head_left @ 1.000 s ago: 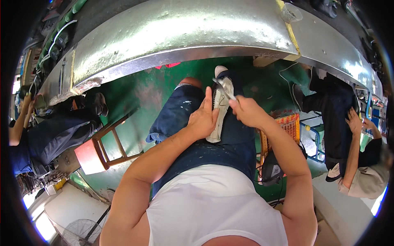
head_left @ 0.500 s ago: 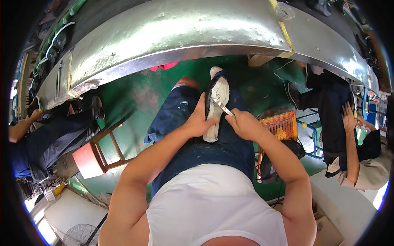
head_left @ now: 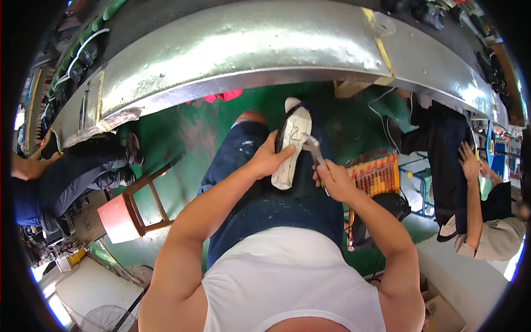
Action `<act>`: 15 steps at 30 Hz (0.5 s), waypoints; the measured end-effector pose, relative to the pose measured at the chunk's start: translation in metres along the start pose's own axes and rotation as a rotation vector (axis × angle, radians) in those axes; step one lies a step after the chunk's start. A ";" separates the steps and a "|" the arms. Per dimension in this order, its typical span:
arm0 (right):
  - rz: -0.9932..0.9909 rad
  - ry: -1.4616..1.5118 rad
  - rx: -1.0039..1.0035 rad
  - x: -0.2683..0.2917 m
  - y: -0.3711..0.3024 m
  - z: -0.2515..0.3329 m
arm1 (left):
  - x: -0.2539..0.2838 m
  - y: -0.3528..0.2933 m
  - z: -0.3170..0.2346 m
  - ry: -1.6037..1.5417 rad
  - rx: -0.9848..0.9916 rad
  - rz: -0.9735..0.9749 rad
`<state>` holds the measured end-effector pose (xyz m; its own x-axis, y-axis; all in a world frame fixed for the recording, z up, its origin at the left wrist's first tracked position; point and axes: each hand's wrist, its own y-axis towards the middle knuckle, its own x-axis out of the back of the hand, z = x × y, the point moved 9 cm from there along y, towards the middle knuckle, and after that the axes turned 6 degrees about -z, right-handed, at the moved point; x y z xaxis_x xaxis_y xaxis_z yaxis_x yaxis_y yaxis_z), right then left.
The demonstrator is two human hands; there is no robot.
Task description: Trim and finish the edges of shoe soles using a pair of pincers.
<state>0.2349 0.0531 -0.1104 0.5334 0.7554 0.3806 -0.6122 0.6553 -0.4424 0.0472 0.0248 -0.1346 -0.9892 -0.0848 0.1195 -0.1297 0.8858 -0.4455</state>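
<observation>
Gripping upturned shoe (head_left: 295,131) over right thigh (head_left: 308,192) with left hand (head_left: 269,160) at its side, clenching hooked metal tool (head_left: 315,148) in right hand (head_left: 336,180), judging shoe light, fairly stiff, best held along its edges.

Metal workbench (head_left: 238,47) is throwing hard white glare; light is blowing out both lower side rims. Fisheye is bending the bench edge, corners are going black. Green floor (head_left: 188,133) is sitting in patchy shadow; right rim is fringing blue.

Two bare hands (head_left: 271,156) hold one shoe (head_left: 285,166) and one metal tool (head_left: 314,147).
</observation>
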 end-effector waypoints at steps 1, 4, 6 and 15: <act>-0.081 0.251 -0.029 0.006 0.000 -0.007 | 0.004 0.005 0.007 -0.049 0.030 -0.030; -0.190 0.679 -0.068 0.015 -0.004 -0.042 | 0.010 -0.010 -0.020 -0.348 0.010 -0.066; -0.195 0.662 -0.051 0.027 -0.003 -0.030 | 0.016 -0.043 -0.077 -0.781 -0.080 0.016; -0.162 0.359 -0.014 0.036 0.002 0.014 | 0.035 -0.036 -0.172 -1.133 -0.067 0.187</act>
<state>0.2455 0.0818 -0.0861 0.7943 0.5915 0.1389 -0.4966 0.7638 -0.4124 0.0293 0.0684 0.0383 -0.4900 -0.2812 -0.8251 -0.0043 0.9473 -0.3203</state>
